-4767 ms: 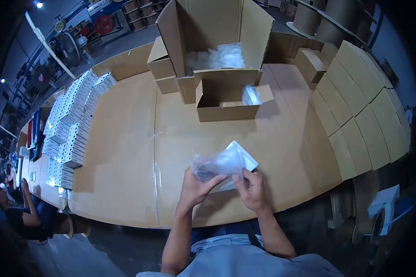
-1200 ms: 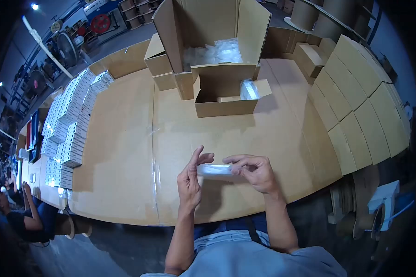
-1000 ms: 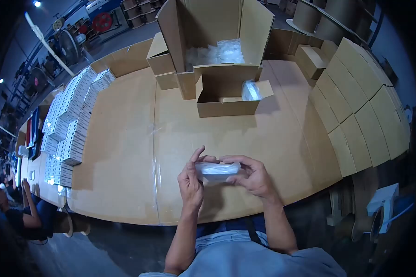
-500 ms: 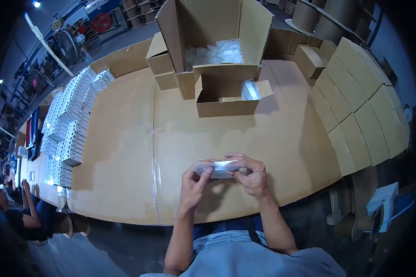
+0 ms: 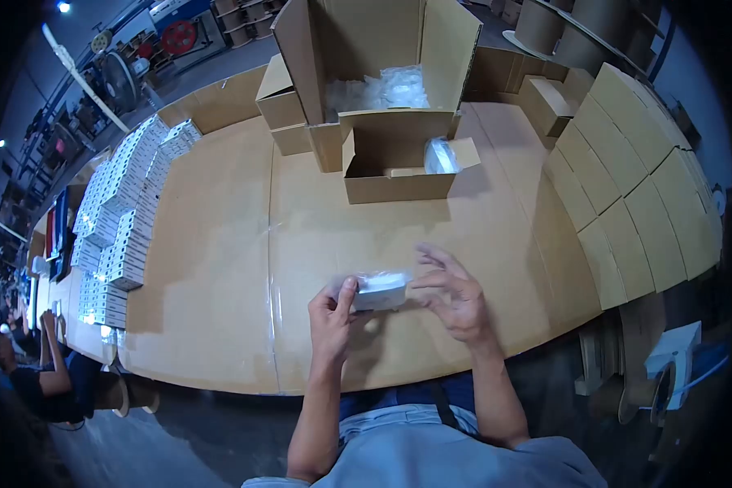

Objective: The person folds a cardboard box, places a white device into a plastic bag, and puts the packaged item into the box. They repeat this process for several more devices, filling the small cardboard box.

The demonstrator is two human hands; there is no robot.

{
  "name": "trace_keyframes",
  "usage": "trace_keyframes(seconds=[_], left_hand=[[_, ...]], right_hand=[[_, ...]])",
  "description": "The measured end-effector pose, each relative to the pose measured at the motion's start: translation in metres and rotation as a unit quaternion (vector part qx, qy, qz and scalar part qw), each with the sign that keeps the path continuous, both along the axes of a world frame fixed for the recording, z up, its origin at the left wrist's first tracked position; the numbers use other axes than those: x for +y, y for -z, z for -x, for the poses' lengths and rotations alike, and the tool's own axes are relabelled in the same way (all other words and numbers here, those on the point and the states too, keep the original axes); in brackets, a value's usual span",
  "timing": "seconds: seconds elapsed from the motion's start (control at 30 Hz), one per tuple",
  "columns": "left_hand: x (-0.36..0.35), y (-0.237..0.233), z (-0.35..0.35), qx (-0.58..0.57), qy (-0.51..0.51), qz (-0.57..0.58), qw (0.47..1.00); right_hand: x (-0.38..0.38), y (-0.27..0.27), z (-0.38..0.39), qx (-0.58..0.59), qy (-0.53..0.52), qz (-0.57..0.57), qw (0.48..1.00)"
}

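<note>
A small white box in clear plastic wrap (image 5: 382, 291) is gripped at its left end by my left hand (image 5: 331, 313), thumb on the near side. Just to the right of it, my right hand (image 5: 457, 301) is apart from the box with its fingers spread, slightly blurred. Beyond both hands stands an open cardboard carton (image 5: 398, 190) with one plastic-wrapped item (image 5: 442, 156) at its right end. Behind that, a larger open carton (image 5: 447, 57) holds a heap of clear plastic packaging (image 5: 398, 88).
Small white boxes (image 5: 126, 195) are stacked along the table's left side. Brown cartons (image 5: 634, 187) form a stack on the right, with another carton (image 5: 545, 106) behind. Cardboard (image 5: 211, 268) covers the table. At far left, a person (image 5: 49, 366) sits.
My right hand has let go of the wrapped box and moved right, its fingers opening. My left hand still holds the box, now more exposed.
</note>
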State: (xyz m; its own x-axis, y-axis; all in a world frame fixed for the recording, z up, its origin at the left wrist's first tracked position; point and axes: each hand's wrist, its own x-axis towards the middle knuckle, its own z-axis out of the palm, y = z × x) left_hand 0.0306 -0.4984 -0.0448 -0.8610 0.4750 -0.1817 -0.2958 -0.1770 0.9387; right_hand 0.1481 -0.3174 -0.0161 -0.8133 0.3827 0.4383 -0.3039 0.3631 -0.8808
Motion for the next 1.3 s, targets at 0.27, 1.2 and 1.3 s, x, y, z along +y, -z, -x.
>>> trace_keyframes(seconds=[0.27,1.2,1.3], left_hand=[[0.002,0.003,-0.007,-0.001,0.028,0.003,1.000],[-0.035,-0.010,0.036,0.190,0.144,0.077,0.968],[-0.076,0.002,0.069,0.189,0.058,0.085,0.977]], right_hand=[[-0.010,0.014,0.013,-0.098,-0.048,-0.040,0.993],[0.019,-0.018,0.015,-0.062,0.094,-0.058,0.992],[0.047,-0.017,0.043,0.006,0.209,-0.001,0.978]])
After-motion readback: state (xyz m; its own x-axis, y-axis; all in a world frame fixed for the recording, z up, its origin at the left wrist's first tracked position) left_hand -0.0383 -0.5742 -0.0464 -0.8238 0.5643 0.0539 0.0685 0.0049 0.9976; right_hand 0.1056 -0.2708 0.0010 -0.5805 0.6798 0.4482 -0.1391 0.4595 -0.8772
